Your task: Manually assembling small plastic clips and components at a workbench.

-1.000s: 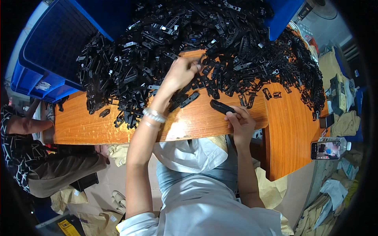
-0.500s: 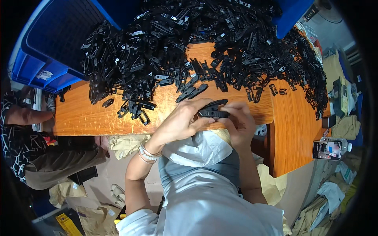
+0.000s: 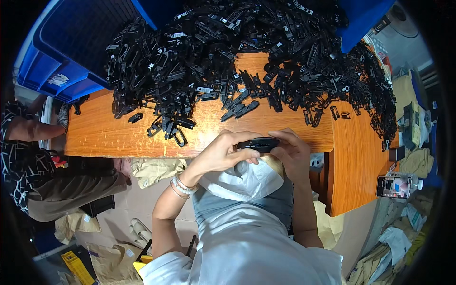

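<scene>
Between my hands, over the table's front edge, is a long black plastic part [image 3: 259,144], a slim clip-like piece lying crosswise. My left hand [image 3: 221,153] grips its left end, thumb along the near side and fingers behind. At the other end, the thumb and fingers of my right hand [image 3: 293,149] pinch it. My fingers cover both ends. Beyond them a heap of similar black plastic parts [image 3: 175,66] spreads over the wooden table [image 3: 104,137]. A pair of loose black pieces [image 3: 241,110] lies closest to my hands.
A blue crate [image 3: 59,78] stands at the left of the heap, and a blue panel [image 3: 363,23] rises at the back right. A phone [image 3: 394,186] is propped by the right table edge. Another person's arm [image 3: 35,129] is at the far left. A white cloth [image 3: 244,180] covers my lap.
The black part has turned in my fingers from a tilted, gaping look to a slimmer, level one. My right fingers have closed in on its end. The whole view has shifted slightly.
</scene>
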`<state>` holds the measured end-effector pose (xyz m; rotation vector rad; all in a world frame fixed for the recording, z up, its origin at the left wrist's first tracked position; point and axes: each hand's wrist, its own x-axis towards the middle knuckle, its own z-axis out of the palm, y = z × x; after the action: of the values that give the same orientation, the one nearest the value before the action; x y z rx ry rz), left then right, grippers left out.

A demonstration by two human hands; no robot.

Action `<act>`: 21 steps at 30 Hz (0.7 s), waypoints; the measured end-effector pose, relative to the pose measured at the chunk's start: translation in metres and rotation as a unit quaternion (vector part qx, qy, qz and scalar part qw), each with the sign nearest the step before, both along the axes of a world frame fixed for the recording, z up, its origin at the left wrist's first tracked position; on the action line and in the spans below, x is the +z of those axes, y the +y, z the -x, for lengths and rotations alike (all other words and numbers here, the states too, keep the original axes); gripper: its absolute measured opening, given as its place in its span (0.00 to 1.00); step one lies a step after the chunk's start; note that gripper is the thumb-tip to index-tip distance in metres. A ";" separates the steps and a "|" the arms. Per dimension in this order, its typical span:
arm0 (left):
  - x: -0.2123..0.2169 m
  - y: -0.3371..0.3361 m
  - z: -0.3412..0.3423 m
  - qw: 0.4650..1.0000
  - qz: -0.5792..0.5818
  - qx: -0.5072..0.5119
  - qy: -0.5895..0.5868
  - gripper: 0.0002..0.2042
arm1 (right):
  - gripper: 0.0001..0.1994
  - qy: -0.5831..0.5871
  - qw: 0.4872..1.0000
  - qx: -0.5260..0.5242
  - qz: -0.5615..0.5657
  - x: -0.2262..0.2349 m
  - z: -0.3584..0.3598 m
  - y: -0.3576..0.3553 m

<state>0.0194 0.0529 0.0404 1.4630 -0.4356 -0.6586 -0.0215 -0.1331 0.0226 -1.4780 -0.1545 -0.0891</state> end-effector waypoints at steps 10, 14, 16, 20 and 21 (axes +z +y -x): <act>-0.021 0.036 -0.066 0.739 -0.420 0.222 -0.478 0.14 | 0.09 0.028 0.989 0.107 0.094 -0.016 0.009 0.013; -0.025 0.033 -0.070 0.664 -0.500 0.190 -0.522 0.10 | 0.05 -0.045 0.954 -0.058 0.289 -0.017 0.002 -0.005; -0.023 0.031 -0.062 0.676 -0.478 0.224 -0.514 0.10 | 0.04 -0.096 0.922 -0.166 0.338 -0.025 -0.006 -0.022; -0.014 0.021 -0.042 0.843 -0.316 0.327 -0.287 0.06 | 0.03 -0.055 0.790 -0.377 0.481 -0.024 -0.024 -0.041; -0.012 0.017 -0.037 0.871 -0.265 0.336 -0.243 0.04 | 0.03 -0.053 0.789 -0.378 0.482 -0.026 -0.024 -0.043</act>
<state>0.0560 0.0700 0.0287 2.1617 -0.0904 0.1924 0.0020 -0.1764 -0.0031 -2.4921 0.3854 -0.8541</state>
